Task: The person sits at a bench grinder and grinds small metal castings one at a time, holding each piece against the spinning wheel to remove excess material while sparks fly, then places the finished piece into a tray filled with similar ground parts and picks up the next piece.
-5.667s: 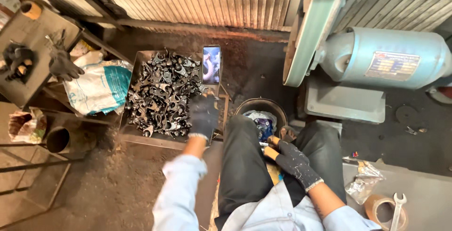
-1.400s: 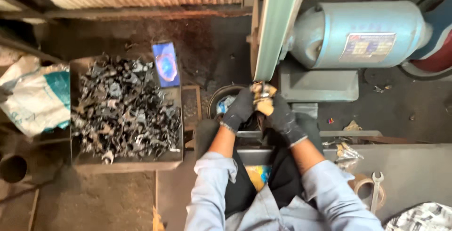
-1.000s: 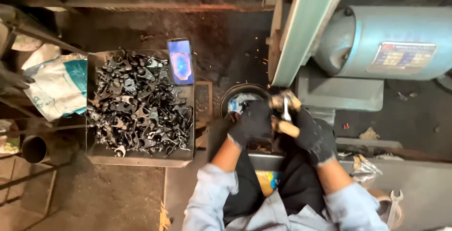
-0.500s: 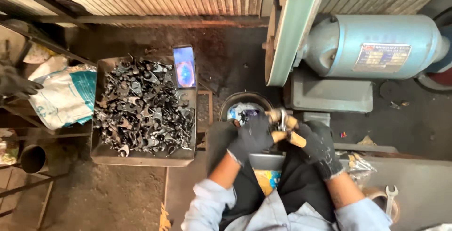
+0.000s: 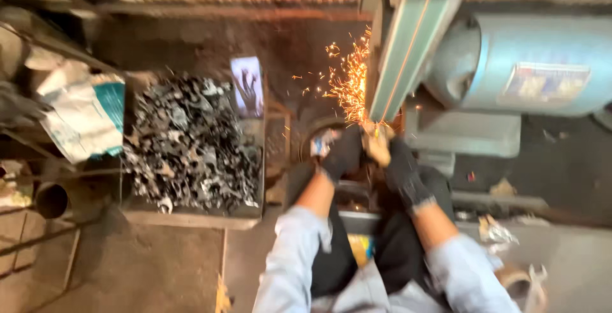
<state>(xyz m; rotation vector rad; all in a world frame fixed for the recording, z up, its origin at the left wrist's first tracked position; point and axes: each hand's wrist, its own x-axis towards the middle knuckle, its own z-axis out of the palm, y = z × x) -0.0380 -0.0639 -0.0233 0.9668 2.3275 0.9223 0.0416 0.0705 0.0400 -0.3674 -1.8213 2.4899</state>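
Observation:
Both my hands wear dark gloves and grip one small metal part [image 5: 376,136] between them. My left hand [image 5: 341,153] and my right hand [image 5: 398,163] press that part against the edge of a pale green grinding belt [image 5: 398,51]. Orange sparks [image 5: 347,77] fly up and to the left from the contact point. To the left stands a tray [image 5: 191,214] heaped with several dark metal parts [image 5: 188,144]. The frame is blurred, so the part's shape is unclear.
A phone [image 5: 247,87] leans at the tray's far right corner. A blue-grey motor housing [image 5: 529,64] sits at the right. A round bucket [image 5: 319,141] is below my left hand. A white sack [image 5: 83,115] and a pipe end [image 5: 51,199] lie left.
My hands have risen from above the bucket to the belt's edge with the part. Sparks now fly where none showed before. Much earlier my left hand was at the tray.

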